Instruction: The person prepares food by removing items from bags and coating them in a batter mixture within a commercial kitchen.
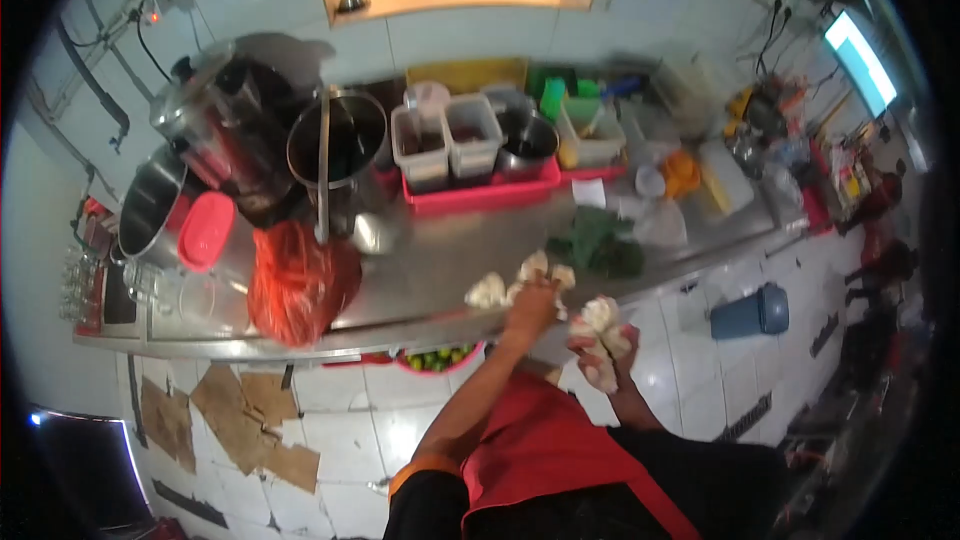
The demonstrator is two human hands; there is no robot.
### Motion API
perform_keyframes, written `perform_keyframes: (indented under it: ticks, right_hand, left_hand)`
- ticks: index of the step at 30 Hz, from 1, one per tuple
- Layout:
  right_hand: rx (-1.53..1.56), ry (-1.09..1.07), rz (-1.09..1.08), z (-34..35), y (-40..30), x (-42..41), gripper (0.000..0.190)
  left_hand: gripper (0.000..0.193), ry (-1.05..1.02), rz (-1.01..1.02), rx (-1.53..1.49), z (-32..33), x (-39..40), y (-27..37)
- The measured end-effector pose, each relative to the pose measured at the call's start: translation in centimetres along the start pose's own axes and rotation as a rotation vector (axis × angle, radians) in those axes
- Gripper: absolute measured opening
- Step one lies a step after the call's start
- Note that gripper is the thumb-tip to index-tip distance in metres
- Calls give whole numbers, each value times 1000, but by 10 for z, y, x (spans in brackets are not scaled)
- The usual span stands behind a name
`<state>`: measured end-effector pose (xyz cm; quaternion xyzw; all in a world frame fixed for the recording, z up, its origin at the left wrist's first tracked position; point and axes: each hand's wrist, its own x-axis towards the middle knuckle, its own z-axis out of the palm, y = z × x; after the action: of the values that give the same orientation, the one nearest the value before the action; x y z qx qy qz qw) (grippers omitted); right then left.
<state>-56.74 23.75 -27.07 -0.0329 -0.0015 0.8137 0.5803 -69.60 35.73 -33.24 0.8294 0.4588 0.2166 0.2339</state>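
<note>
My right hand (pixel 634 345) grips a large pale, lumpy vegetable clump (pixel 600 315), held off the counter's front edge; cauliflower or mushrooms, I cannot tell. Reaching over the steel counter (pixel 442 255), my left hand (pixel 534 311) has its fingers down among smaller pale pieces (pixel 535 266). Whether those fingers are closed on one is hidden by the hand's back. Another pale piece (pixel 487 291) lies just left of it. Behind, to the right, rests a dark green heap (pixel 596 240), too blurred to tell leaves from cloth.
A red plastic bag (pixel 300 292) sits left on the counter, before a deep steel pot (pixel 341 139). A pink tray (pixel 480 196) holds white tubs (pixel 471 136). Below the counter edge is a basin of green fruit (pixel 442 357). A blue-grey bin (pixel 750 313) is on the floor.
</note>
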Motion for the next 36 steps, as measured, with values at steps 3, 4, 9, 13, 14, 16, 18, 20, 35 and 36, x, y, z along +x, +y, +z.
perform_keyframes:
  ticks: [3,4,9,13,14,16,18,20,35,36]
  right_hand:
    - [-45,-33,-152,7,-44,0,60]
    - [-73,-17,-208,9,-59,-7,58]
    - [-76,44,-360,17,-96,-20,55]
    - [8,114,-318,13,-86,7,55]
    - [11,107,-310,11,-80,15,55]
    - [-31,57,-256,11,-72,27,55]
    - [-63,56,-286,14,-73,21,55]
    - [-80,37,-261,18,-50,27,55]
    - [203,134,26,-23,209,-16,58]
    - [189,161,42,-23,213,-22,58]
  left_hand:
    - [17,-4,110,289,56,60,17]
    - [17,6,119,287,64,73,25]
    - [19,-368,-22,281,87,109,31]
    - [20,-304,-20,141,102,105,-16]
    - [18,-324,44,169,101,103,-27]
    - [19,-346,125,187,85,100,-29]
    - [26,-213,243,-181,18,79,4]
    - [30,-309,16,-699,-51,35,1]
    - [39,94,-572,-1987,-128,-305,-113]
    - [43,76,-625,-1984,-127,-315,-111]
